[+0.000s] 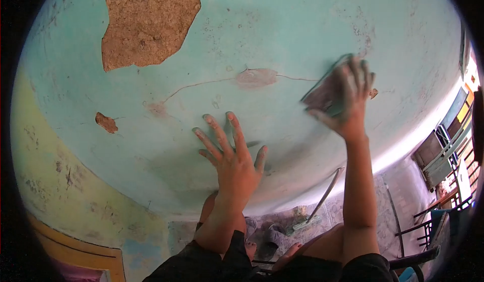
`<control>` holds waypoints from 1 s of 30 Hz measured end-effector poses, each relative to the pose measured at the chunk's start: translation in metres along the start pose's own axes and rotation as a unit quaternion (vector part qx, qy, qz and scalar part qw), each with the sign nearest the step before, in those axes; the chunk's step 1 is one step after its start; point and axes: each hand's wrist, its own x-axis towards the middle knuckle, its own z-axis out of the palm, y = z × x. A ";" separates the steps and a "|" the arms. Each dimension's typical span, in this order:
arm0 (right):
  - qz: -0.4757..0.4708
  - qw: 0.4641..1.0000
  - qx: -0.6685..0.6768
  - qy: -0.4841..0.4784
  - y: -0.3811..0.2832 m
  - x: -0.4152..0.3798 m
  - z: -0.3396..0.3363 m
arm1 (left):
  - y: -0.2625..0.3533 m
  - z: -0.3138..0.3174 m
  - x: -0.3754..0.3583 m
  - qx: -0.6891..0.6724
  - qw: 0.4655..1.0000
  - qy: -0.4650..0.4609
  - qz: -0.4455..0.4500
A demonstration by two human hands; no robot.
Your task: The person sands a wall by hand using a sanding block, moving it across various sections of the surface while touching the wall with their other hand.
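My right hand (353, 100), slightly blurred, presses a dark sheet of sandpaper (322, 94) against the pale green wall (292, 35). Its fingers lie over the sheet's right part, with the thumb at the lower edge. Lower and to the left, my left hand (231, 166) is spread near the wall, holding nothing; its fingertips are dusty. Between the hands and above them runs a thin crack (201, 83) with a dull, scuffed patch (257, 78) on it. A small chip (373, 94) shows just right of my right hand.
Plaster is gone from a large brown patch (151, 22) at upper left, and from a smaller one (106, 122) below. A yellowish wall (60, 176) meets the green one at left. Below are my feet and a pale-headed, long-handled tool (305, 224). Furniture (433, 156) stands at right.
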 end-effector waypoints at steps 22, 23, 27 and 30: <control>-0.056 0.996 0.032 -0.068 -0.034 0.004 0.003 | 0.002 0.008 0.000 0.030 0.999 0.021 -0.004; -0.055 0.996 0.032 -0.066 -0.030 0.005 0.003 | 0.000 0.008 0.000 0.036 0.999 0.031 -0.001; 0.056 0.994 0.075 0.052 -0.008 0.014 0.002 | -0.001 0.003 -0.002 0.036 0.999 0.014 -0.002; 0.004 0.999 0.051 -0.013 -0.029 0.002 0.007 | 0.001 0.005 -0.001 0.026 0.999 0.015 0.015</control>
